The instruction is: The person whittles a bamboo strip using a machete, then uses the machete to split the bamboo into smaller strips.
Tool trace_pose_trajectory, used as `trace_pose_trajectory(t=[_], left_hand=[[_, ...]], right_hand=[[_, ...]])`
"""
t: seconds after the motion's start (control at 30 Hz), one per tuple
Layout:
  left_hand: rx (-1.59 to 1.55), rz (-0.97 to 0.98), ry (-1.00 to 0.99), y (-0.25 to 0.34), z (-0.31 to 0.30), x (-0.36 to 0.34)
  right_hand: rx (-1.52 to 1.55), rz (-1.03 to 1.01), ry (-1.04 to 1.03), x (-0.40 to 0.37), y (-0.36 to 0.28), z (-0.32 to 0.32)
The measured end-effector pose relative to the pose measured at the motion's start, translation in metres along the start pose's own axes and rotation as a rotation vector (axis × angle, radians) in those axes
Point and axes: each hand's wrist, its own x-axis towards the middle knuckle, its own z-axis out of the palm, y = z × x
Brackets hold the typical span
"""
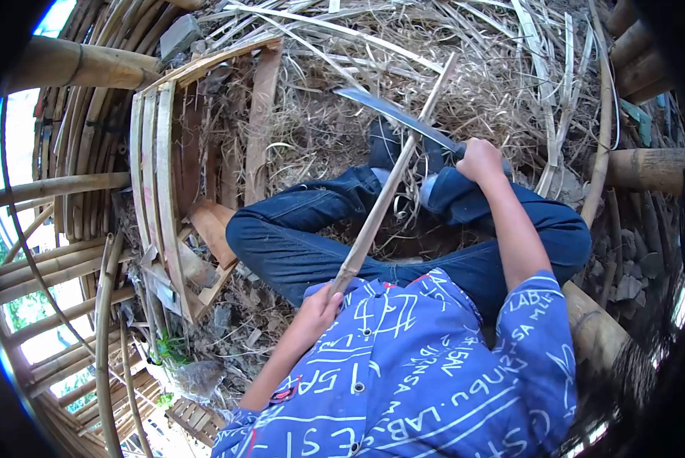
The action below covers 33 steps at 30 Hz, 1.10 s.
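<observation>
My left hand is closed around the near end of a long split bamboo strip, close to my shirt. From there the strip slants up and away over my crossed legs. In my right hand, above my knee, is the dark handle of a machete with a long, slightly curved blade. Its blade points to the upper left and crosses the strip toward the strip's far end. My fingers hide most of the handle.
Bamboo shavings and pale split strips litter the ground ahead. A wooden crate-like frame stands to the left of my knee. Thick bamboo poles and a slatted bamboo wall line the left side; stones lie at the right.
</observation>
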Motion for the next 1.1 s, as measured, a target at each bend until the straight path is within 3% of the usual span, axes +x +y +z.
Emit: trace_pose_trajectory(t=[0.13,0.2,0.33,0.4,0.57,0.67,0.77,0.93,1.1], left_hand=[[-0.144,-0.031,-0.084,-0.005,-0.001,0.019],[-0.134,-0.105,-0.024,0.016,-0.005,0.025],[-0.066,0.002,0.04,0.023,-0.01,0.049],[0.003,-0.002,0.056,0.027,-0.011,0.051],[0.17,0.016,0.097,0.031,-0.006,0.047],[0.11,-0.013,0.079,0.014,0.0,0.031],[0.088,-0.012,0.058,0.005,0.009,0.023],[0.022,-0.019,0.071,0.022,0.005,0.03],[-0.099,0.003,0.022,0.027,-0.001,0.051]], right_hand=[[-0.03,-0.014,-0.068,-0.014,-0.029,-0.006],[0.144,-0.069,-0.108,-0.039,-0.047,0.0],[0.318,-0.28,-0.365,-0.11,-0.102,-0.008],[0.309,-0.385,-0.367,-0.126,-0.116,0.001],[0.191,-0.399,-0.347,-0.11,-0.109,0.008],[0.028,-0.108,-0.258,-0.072,-0.083,0.0],[0.048,0.044,-0.14,-0.028,-0.033,0.003],[0.058,-0.085,-0.093,-0.037,-0.044,-0.012],[0.301,-0.3,-0.286,-0.104,-0.101,-0.014]])
